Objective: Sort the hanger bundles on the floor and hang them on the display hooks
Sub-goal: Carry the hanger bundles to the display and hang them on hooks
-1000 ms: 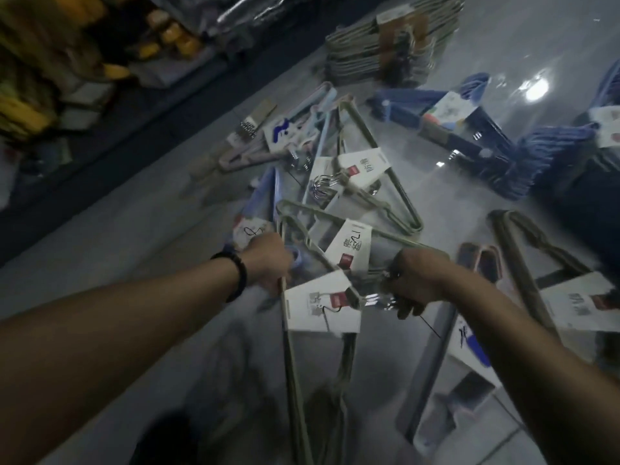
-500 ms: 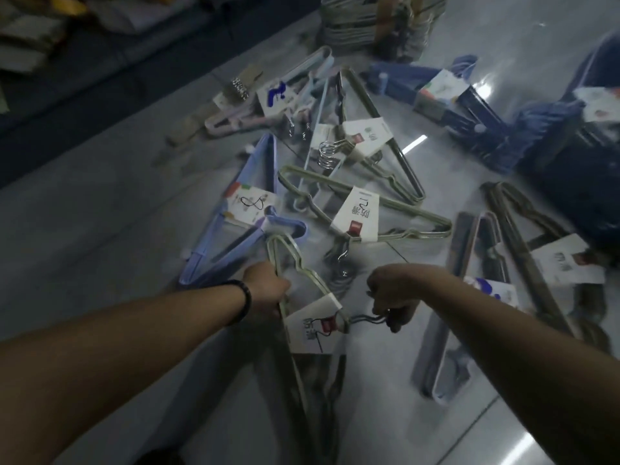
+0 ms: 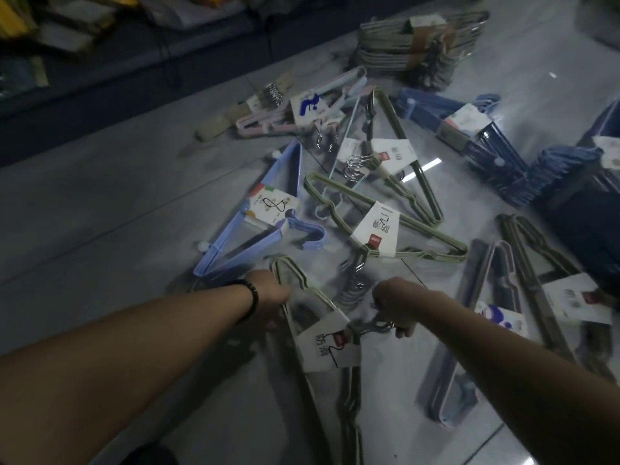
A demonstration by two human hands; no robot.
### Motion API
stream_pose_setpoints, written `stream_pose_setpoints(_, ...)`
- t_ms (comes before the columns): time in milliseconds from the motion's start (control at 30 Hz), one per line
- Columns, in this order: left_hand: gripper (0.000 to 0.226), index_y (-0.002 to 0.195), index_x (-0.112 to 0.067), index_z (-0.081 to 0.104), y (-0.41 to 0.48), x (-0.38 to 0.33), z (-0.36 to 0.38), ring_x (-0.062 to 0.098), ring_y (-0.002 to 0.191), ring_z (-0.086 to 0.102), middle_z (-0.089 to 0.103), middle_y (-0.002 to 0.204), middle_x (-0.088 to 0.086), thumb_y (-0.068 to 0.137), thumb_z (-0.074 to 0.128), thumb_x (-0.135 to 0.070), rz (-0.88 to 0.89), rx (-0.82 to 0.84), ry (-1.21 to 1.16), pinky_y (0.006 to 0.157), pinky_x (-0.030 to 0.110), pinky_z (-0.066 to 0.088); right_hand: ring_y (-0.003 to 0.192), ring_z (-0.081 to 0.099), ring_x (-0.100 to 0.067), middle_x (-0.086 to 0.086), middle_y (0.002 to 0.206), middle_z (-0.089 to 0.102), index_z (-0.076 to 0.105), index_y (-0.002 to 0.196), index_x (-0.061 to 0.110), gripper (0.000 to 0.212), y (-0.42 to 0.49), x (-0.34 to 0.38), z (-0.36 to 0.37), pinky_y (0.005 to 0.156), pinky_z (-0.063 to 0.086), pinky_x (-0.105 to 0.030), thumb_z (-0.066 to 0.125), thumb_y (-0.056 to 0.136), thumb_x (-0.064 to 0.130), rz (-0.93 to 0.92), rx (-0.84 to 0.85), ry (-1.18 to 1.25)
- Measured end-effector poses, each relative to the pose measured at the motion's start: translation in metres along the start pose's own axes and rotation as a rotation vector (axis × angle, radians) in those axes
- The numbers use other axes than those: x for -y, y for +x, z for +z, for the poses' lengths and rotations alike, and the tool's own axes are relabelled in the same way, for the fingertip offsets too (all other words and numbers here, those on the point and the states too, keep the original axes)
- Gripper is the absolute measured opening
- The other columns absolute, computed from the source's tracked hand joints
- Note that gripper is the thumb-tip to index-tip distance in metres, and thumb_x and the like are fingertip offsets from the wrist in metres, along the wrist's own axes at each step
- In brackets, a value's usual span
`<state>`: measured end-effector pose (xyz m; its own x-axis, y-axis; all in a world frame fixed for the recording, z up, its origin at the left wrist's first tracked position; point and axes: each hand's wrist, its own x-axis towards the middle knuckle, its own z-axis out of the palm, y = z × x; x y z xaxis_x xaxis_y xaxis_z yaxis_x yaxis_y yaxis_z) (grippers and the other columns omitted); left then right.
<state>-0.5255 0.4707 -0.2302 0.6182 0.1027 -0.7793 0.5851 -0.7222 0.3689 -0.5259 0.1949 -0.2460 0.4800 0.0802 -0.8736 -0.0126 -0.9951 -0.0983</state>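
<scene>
I hold a bundle of thin green hangers (image 3: 349,407) with a white paper label above the tiled floor. My left hand (image 3: 273,298) grips the bundle's shoulder bend. My right hand (image 3: 394,305) is curled round its cluster of metal hooks. Just beyond lie a light-blue plastic bundle (image 3: 255,226) and another green bundle (image 3: 385,226) with a white label, flat on the floor. A third green bundle (image 3: 402,152) lies farther back with its hooks showing.
More bundles crowd the floor: pink and blue ones (image 3: 312,109), dark-blue stacks (image 3: 483,132) at right, a tall grey stack (image 3: 419,45) at the back, and green (image 3: 550,290) and lilac (image 3: 476,330) bundles under my right arm. Dark shelving (image 3: 100,45) runs along the upper left.
Both hands pulled the green bundle toward me, away from the pile. The blue bundle and the second green bundle, earlier under my hands, now lie uncovered beyond them.
</scene>
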Motion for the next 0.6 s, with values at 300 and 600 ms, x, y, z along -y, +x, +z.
stream_pose_setpoints(300, 0.040, 0.113, -0.011, 0.074, 0.011, -0.011, -0.001, 0.028, 0.084, 0.071, 0.074, 0.101, 0.010, 0.087, 0.069, -0.040, 0.029, -0.172, 0.175, 0.072, 0.033, 0.060, 0.064, 0.077, -0.020, -0.009, 0.077, 0.078, 0.076, 0.098, 0.010, 0.035, -0.005, -0.020, -0.004, 0.058, 0.062, -0.029, 0.062, 0.102, 0.041, -0.058, -0.256, 0.124)
stream_pose_setpoints(600, 0.020, 0.106, 0.001, 0.070, 0.028, -0.025, 0.011, 0.024, 0.062, 0.070, 0.073, 0.079, 0.012, 0.093, 0.069, -0.013, -0.047, -0.106, 0.038, 0.036, 0.025, 0.048, 0.114, 0.054, -0.032, -0.015, 0.129, 0.059, 0.052, 0.134, 0.012, 0.045, 0.017, -0.031, -0.025, 0.089, 0.048, -0.040, 0.066, 0.093, 0.024, -0.066, -0.882, 0.003)
